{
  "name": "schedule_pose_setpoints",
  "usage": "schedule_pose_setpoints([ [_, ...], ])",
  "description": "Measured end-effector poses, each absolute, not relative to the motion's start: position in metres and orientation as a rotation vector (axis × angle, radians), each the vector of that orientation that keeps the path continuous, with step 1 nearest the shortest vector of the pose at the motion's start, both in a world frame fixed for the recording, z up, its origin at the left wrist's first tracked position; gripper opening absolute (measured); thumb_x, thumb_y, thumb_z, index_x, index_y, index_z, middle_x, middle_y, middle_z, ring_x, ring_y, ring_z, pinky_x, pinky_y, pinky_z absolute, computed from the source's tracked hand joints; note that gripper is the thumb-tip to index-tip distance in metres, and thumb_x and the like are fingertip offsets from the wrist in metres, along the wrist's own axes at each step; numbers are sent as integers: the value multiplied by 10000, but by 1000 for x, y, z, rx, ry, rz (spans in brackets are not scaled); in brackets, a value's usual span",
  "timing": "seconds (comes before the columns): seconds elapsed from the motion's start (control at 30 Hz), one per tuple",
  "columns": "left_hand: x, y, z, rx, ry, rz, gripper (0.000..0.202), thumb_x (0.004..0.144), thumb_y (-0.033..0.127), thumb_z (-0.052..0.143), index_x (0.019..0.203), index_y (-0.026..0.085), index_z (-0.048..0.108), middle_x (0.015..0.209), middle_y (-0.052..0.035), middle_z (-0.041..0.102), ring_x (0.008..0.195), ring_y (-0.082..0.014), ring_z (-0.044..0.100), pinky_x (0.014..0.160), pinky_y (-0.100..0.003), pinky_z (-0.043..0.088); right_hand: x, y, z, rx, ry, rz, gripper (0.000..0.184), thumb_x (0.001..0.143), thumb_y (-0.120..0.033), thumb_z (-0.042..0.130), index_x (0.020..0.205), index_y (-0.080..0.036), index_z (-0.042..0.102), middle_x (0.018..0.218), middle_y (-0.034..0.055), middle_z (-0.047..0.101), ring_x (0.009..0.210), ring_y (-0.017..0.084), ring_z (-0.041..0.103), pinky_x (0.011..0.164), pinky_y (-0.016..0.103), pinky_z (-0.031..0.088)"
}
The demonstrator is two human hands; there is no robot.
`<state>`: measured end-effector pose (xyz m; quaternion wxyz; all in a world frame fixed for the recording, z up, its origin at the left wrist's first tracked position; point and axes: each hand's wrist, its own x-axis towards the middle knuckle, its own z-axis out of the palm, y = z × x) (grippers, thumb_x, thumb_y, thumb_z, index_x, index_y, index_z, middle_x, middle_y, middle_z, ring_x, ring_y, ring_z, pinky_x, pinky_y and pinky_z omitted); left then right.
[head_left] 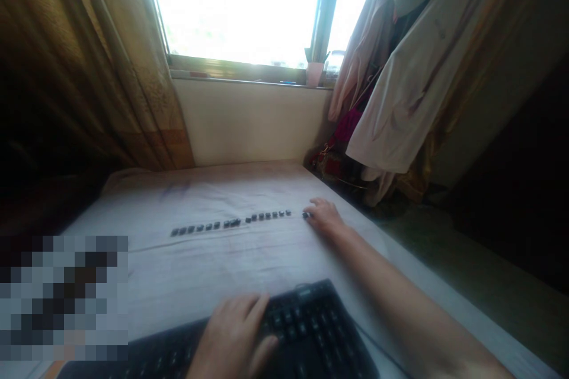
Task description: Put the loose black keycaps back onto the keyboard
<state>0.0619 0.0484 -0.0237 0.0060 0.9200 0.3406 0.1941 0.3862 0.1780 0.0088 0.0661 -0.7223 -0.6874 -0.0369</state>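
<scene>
A black computer keyboard (311, 314) lies across the near part of a white-sheeted surface, its left part reaching behind a pixelated patch. My left hand (237, 331) rests on top of it, thumb apart from the fingers. Farther out, small black keycaps (208, 227) stand in a long row on the sheet, with a slight break near the middle. My right hand (323, 215) reaches to the row's right end, fingertips closed on a single black keycap (305, 215) at the sheet. Blur hides the markings on the caps.
A cable (377, 346) runs from the keyboard to the lower right. Beyond the sheet (213, 272) is a low wall (249, 124) under a bright window. A gold curtain (146, 100) hangs left, light clothes (400, 100) hang right. A pink pot (315, 74) stands on the sill.
</scene>
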Motion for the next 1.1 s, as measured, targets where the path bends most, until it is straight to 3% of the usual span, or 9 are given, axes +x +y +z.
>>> schedule_pose_setpoints([
  [0.23, 67, 43, -14, 2834, 1145, 533, 456, 857, 365, 647, 1282, 214, 586, 1191, -88, 695, 1036, -291, 675, 878, -462, 581, 375, 163, 26, -2124, -2026, 20, 222, 852, -173, 613, 1010, -223, 760, 1259, 102, 651, 1175, 257, 564, 980, 361, 407],
  [0.37, 69, 44, -11, 2810, 1141, 493, 447, 887, 372, 612, 1298, 200, 577, 1209, -99, 683, 1059, -302, 664, 895, -505, 565, 364, 124, 42, -2060, -2029, 217, 236, 873, -216, 599, 1057, -223, 746, 1036, 57, 740, 917, 186, 669, 836, 284, 484],
  [0.47, 69, 45, -12, 2802, 1136, 485, 447, 906, 391, 583, 1308, 196, 566, 1223, -103, 674, 1071, -305, 655, 901, -512, 557, 354, 83, 53, -1971, -2085, 440, 191, 812, -228, 671, 977, -238, 768, 869, -2, 759, 757, 137, 677, 703, 215, 500],
  [0.6, 70, 44, -13, 2842, 1127, 500, 464, 913, 428, 564, 1309, 183, 560, 1248, -119, 659, 1094, -312, 641, 919, -508, 544, 341, 39, 58, -1723, -2178, 809, 198, 774, -181, 677, 943, -209, 778, 872, 24, 762, 794, 163, 680, 744, 241, 495],
  [0.73, 74, 36, -9, 2900, 1060, 574, 469, 910, 399, 571, 1330, 191, 539, 1293, -119, 632, 1140, -310, 615, 950, -496, 526, 332, 22, 51, -1665, -2272, 790, 215, 782, -163, 681, 965, -222, 777, 919, 33, 749, 851, 175, 674, 804, 254, 486],
  [1.1, 108, 20, 0, 2987, 824, 555, 516, 832, 310, 684, 1317, 202, 550, 1283, -137, 612, 1157, -336, 586, 950, -547, 512, 326, 23, 42, -1657, -2239, 724, 164, 821, -163, 652, 921, -203, 776, 867, 36, 748, 803, 160, 675, 761, 231, 480],
])
